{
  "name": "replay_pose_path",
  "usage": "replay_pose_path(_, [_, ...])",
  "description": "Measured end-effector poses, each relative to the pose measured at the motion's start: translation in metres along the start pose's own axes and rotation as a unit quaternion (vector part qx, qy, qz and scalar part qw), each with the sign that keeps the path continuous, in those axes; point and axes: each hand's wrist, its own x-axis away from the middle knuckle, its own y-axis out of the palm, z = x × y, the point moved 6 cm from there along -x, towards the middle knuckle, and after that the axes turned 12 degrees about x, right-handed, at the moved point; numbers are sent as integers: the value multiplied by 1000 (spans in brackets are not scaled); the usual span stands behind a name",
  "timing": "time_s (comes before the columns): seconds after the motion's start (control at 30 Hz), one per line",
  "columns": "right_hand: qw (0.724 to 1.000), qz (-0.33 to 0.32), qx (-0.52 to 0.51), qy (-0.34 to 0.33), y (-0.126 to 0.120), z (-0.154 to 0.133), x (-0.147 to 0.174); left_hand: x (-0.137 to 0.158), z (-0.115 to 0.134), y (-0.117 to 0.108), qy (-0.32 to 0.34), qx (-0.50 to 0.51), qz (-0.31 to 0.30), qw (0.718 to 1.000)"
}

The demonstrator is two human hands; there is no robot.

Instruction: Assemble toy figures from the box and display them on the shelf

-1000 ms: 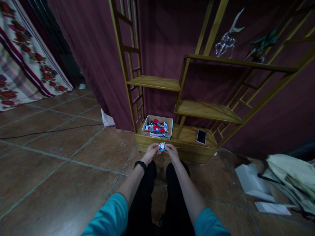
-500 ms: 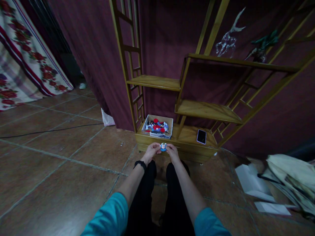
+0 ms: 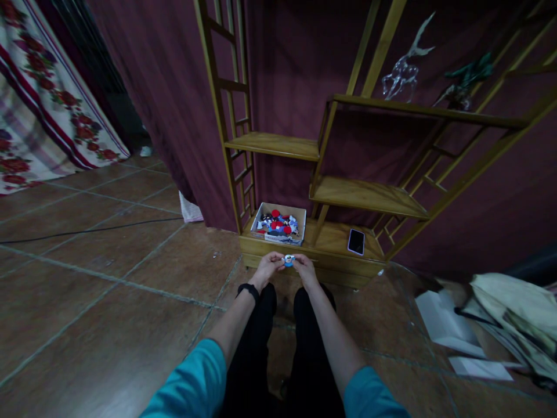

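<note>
Between my two hands is a small blue and white figurine [image 3: 289, 261] with a dark spot at its top; its exact kind is too small to make out. My left hand [image 3: 270, 267], with a black band at the wrist, pinches its left edge. On the opposite edge, the fingers of my right hand [image 3: 306, 268] are closed. Just beyond my hands, a shallow cardboard box [image 3: 285, 240] rests on the low wooden base, filled with several small red, white, blue and black pieces [image 3: 278, 223].
The wooden shelf unit [image 3: 369, 195] rises in front of me. A phone [image 3: 356, 241] lies on its base, and a clear deer ornament [image 3: 402, 75] stands higher up. White boxes [image 3: 448, 325] and a pale bag [image 3: 513, 302] sit at right. A black cable [image 3: 91, 230] crosses the floor.
The small figurine has tilted slightly between my fingers and shows a different side. Both hands stay in nearly the same place.
</note>
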Motion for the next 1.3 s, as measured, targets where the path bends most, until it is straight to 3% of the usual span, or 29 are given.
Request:
replay_pose_path(0.5, [999,11,-21,-26,1,-3,-1,-5,2,-1,45,-2,-3,999])
replay_pose_path(0.9, [999,-1,-21,29,3,6,1,-8,-4,-5,7,-4,16,1000])
replay_pose_path(1.3, [999,3,-18,31,0,5,0,-6,-4,-2,-7,-12,-2,1000])
